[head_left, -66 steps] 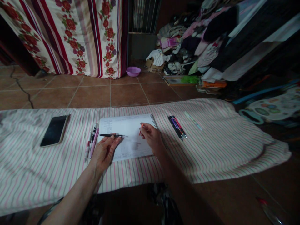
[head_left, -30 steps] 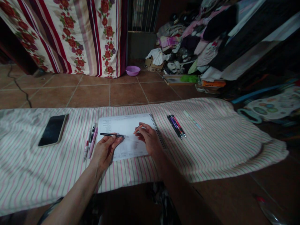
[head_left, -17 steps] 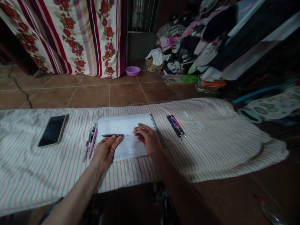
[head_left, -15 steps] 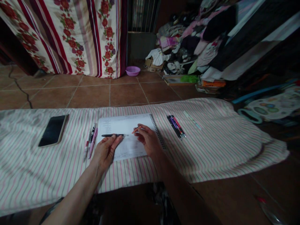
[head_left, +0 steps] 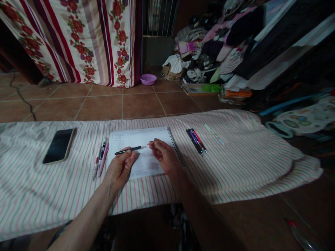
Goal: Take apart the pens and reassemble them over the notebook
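Over a spiral notebook (head_left: pixel 146 167), my left hand (head_left: pixel 121 163) pinches a black pen (head_left: pixel 128 150) between thumb and fingers. The pen's pale end points right. My right hand (head_left: pixel 164 155) is closed on a small, thin orange piece (head_left: pixel 150 143), whose kind I cannot make out. It is close to the pen's pale end; whether they touch is unclear. Left of the notebook lie several pens, among them a pink pen (head_left: pixel 103 160). To its right is a group of dark, purple and red pens (head_left: pixel 196 142), with a pale green pen (head_left: pixel 214 134) beyond.
A striped cloth (head_left: pixel 248 157) covers the low surface. At left on it lies a phone (head_left: pixel 59 145). Behind, on the tiled floor, are a purple basin (head_left: pixel 148 79) and a floral curtain (head_left: pixel 104 45). A heap of clothes (head_left: pixel 204 45) fills the back right.
The pen in my left hand has tilted, its pale end rising and moving right toward the orange piece. The orange piece has turned slightly in my right hand.
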Available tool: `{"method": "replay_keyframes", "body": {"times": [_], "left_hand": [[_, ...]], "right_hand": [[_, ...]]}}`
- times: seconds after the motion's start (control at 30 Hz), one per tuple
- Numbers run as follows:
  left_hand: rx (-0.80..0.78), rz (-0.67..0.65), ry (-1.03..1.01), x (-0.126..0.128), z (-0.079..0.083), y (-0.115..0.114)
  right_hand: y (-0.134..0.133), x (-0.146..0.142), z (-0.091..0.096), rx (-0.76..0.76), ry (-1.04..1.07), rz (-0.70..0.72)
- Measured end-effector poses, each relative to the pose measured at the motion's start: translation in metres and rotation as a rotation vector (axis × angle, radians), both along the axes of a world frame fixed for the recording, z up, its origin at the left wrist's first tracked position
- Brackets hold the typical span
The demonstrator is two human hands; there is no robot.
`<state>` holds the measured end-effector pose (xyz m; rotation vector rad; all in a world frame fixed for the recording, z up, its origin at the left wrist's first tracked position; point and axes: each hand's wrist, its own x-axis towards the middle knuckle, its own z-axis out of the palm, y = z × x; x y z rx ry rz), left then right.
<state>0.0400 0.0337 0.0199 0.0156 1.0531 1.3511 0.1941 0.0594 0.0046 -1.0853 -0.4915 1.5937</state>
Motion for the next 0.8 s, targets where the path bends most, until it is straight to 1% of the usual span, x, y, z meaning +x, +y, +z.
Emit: {"method": "replay_keyframes", "body": {"times": [0.13,0.2,0.4,0.47,0.57,0.7,0.8], "left_hand": [[0.052,0.005,-0.065,0.0,0.001,0.0],[0.06,-0.021,-0.073,-0.001,0.001,-0.001],[0.062,-0.152,0.042,-0.005,0.001,-0.004],[0.079,-0.191,0.118,-0.007,0.001,-0.005],[0.112,-0.229,0.306,-0.01,-0.002,-0.006],[0.169,-0.245,0.536,-0.014,-0.011,-0.007],[0.186,-0.288,0.717,-0.016,-0.017,-0.006]], "right_hand": [[0.001,0.002,-0.002,-0.004,0.011,-0.014],[0.002,0.004,-0.003,-0.005,0.013,-0.019],[0.002,0.006,-0.001,-0.006,0.016,-0.033],[0.002,0.007,0.001,0.0,0.009,-0.03],[0.002,0.007,0.003,-0.002,-0.008,-0.039],[0.002,0.008,0.004,-0.009,-0.016,-0.042],[0.002,0.008,0.003,-0.006,-0.019,-0.038]]}}
